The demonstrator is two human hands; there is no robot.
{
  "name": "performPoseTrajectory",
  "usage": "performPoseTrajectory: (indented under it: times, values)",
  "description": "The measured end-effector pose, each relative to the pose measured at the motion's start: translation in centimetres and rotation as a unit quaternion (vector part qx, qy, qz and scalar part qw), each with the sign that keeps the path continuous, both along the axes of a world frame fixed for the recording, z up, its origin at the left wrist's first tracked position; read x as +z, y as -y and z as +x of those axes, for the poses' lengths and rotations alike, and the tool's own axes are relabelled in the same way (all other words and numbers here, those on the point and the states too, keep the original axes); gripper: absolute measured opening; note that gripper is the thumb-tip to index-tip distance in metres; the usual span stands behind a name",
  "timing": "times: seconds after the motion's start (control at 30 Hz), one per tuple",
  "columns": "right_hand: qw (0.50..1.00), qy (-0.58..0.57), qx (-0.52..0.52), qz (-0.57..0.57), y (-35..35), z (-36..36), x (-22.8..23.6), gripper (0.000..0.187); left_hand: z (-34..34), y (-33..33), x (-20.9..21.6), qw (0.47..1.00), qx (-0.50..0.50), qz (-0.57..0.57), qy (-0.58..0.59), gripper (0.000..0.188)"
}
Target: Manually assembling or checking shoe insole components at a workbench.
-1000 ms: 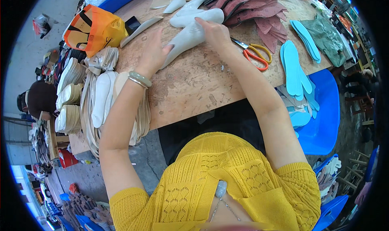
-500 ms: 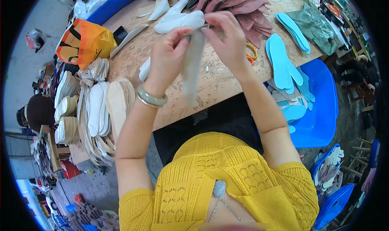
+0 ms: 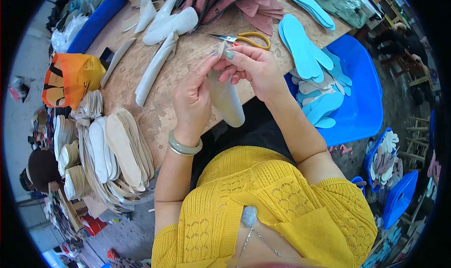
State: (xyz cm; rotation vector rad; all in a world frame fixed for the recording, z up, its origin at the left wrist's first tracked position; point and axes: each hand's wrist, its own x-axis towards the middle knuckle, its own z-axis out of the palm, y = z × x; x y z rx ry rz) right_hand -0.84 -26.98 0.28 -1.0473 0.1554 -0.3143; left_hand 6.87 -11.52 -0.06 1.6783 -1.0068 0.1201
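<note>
Pale piece [image 3: 228,103] moved nearer blue tub [image 3: 366,110] holding turquoise insoles [image 3: 326,106].

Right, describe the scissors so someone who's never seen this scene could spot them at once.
On the wooden table, find the fanned pile of dull-red pieces at the far side. Between that pile and the person's right hand lie the scissors. A yellow loop handle and pointed metal blades set them apart from the red pieces and blue insoles nearby.
</note>
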Motion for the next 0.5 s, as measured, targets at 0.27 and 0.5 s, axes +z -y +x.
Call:
performPoseTrajectory:
  times: [0.27,0.5]
  values:
    - [0.999,-0.025,0.003,-0.043,0.4,-0.3,0.2,0.021,-0.1,0.2,0.3,0.996,-0.011,0.004,0.087,0.041]
    - [0.998,-0.040,0.029,-0.029,0.5,-0.7,-0.4,0.020,-1.0,-0.1,0.3,0.992,-0.035,0.052,0.113,0.038]
